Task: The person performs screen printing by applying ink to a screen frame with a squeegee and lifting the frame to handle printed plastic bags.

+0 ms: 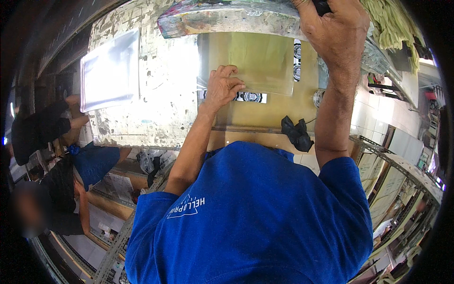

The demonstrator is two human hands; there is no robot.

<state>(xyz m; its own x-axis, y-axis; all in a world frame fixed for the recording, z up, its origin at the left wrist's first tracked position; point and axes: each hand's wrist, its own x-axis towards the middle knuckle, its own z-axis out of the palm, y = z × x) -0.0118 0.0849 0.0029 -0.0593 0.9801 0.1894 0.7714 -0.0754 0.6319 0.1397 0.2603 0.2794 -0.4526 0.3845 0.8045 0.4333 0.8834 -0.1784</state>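
Observation:
A clear plastic sheet (265, 61) lies on the yellowish-brown board (302, 106) in front of me. My left hand (224, 88) is at its near left part, thumb and forefinger pinched together on the film. Black-and-white printed strips (250, 97) show along the sheet's near and right edges. Above the board's far side is a paint-stained wooden frame (231, 21), tilted up. At its right end my right hand (333, 26) is closed round it, beside a small black part; the fingertips are partly cut off by the picture's upper edge.
A shiny stack of clear plastic sheets (111, 71) rests on the stained white table (161, 94) to the left. A crumpled black cloth (298, 134) lies at the board's near edge. Yellowish cloths (392, 23) hang at far right. Another person (66, 189) sits at lower left, near metal racks.

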